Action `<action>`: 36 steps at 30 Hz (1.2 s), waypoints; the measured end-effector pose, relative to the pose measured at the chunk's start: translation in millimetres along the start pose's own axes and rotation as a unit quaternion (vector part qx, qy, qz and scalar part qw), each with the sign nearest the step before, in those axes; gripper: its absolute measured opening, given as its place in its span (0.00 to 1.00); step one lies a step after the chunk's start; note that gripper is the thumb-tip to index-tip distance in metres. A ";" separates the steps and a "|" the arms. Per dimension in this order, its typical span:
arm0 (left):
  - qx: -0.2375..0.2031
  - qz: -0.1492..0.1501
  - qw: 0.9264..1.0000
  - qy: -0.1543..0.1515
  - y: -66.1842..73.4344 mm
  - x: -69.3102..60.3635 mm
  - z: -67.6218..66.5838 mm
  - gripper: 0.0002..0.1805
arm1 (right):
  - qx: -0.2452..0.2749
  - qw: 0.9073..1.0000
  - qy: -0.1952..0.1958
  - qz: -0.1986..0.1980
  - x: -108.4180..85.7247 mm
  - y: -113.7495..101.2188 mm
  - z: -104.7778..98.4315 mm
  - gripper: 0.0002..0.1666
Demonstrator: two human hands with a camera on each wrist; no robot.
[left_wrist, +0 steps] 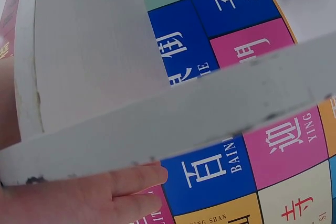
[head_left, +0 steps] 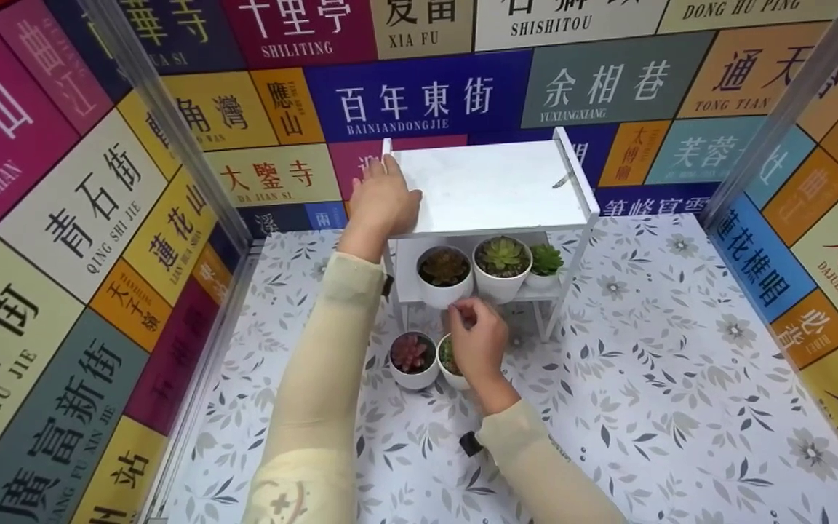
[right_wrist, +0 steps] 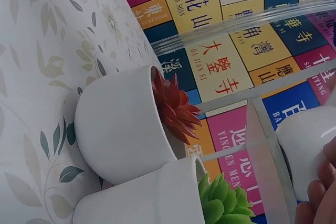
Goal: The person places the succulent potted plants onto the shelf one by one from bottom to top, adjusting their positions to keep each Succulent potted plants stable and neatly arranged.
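At the left end of the white shelf unit's top, my left hand grips the raised side edge, its fingers along the panel's outer side. My right hand, fingers curled, touches the low front of a white pot with a dark succulent on the lower shelf. The right wrist view has the curled fingers against that white pot. Beside it stand a pot with a pale green succulent and a smaller green one.
In front of the shelf, a pot with a red succulent stands next to a green one, partly hidden by my right hand. Sign-covered walls enclose the leaf-patterned surface at the back and sides.
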State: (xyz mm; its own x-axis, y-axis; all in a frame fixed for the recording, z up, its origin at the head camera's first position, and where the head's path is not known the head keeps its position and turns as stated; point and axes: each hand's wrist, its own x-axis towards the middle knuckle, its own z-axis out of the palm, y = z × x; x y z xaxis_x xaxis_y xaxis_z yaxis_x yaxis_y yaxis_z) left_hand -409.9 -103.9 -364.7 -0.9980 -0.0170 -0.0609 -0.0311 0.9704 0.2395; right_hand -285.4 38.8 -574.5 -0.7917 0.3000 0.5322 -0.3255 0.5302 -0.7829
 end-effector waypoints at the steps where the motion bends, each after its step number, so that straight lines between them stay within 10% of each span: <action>1: -0.001 0.000 1.000 0.000 0.1 0.1 0.0 0.47 | 0.001 1.000 -0.003 0.001 -0.6 0.2 -0.8 0.04; 36: 0.002 0.001 1.000 0.013 0.9 -1.5 1.9 0.47 | -0.005 0.994 -0.107 -0.013 -32.9 24.6 -32.1 0.36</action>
State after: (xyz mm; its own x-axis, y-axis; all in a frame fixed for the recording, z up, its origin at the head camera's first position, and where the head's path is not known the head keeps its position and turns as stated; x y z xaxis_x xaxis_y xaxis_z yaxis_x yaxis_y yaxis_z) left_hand -408.4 -102.6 -366.1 -0.9992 -0.0214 -0.0342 -0.0289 0.9715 0.2354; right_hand -250.7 67.4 -600.9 -0.8755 0.1100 0.4706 -0.3433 0.5439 -0.7657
